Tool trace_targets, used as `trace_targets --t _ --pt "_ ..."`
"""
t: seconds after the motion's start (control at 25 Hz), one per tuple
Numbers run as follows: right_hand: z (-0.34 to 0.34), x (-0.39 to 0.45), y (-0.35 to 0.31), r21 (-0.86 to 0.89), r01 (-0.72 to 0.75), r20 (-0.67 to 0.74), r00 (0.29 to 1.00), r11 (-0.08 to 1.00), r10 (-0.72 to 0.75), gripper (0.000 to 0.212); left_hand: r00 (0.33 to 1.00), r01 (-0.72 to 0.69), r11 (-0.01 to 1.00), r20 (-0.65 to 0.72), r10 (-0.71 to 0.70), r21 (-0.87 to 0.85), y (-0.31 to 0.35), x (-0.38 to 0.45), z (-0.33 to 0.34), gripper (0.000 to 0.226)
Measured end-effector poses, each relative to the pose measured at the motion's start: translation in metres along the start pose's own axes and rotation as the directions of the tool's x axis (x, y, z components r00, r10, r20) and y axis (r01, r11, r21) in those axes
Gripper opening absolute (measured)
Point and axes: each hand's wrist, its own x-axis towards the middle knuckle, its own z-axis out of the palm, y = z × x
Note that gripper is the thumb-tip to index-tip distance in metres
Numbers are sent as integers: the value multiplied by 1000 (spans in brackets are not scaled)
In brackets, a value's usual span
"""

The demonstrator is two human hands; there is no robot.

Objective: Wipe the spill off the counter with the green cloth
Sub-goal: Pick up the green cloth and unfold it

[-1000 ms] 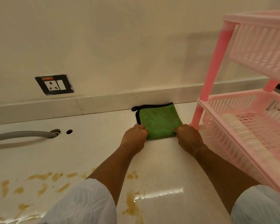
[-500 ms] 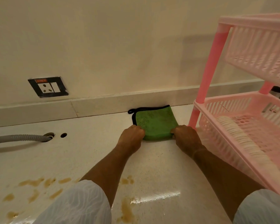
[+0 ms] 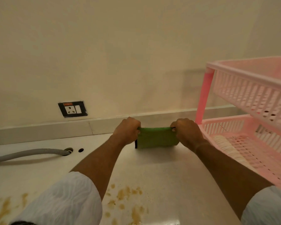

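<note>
The green cloth [image 3: 156, 138] with a black edge hangs lifted at the back of the white counter [image 3: 161, 172], its lower edge near the surface. My left hand [image 3: 127, 129] pinches its upper left corner and my right hand [image 3: 186, 129] pinches its upper right corner, stretching it between them. Brown spill patches [image 3: 128, 194] lie on the counter near the front, between my forearms. More of the brown spill [image 3: 4, 208] shows at the lower left.
A pink two-tier plastic rack [image 3: 250, 127] stands on the right, close to my right hand, with a pale ridged item in its lower tray. A grey corrugated hose [image 3: 29, 153] enters a counter hole on the left. A wall socket [image 3: 72, 109] sits above the backsplash.
Both hands have lifted the cloth's near edge off the counter, so it now hangs upright between them instead of lying flat. The view has tilted upward.
</note>
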Motion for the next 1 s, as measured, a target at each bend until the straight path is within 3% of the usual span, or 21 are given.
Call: trace_targets --t 0.24,0.56,1.0 --pt "-56 -1 -44 83 20 -43 999 996 -17 23 1000 9 1000 -27 -9 -1 -13 -36 -72 16" --pt "-113 -3 -130 226 118 12 992 967 -124 16 997 72 996 8 -71 -59 -63 -106 -152 19" --pt "-125 13 -310 218 110 129 982 970 -140 16 987 118 983 125 -100 -144 -207 -191 -226 13"
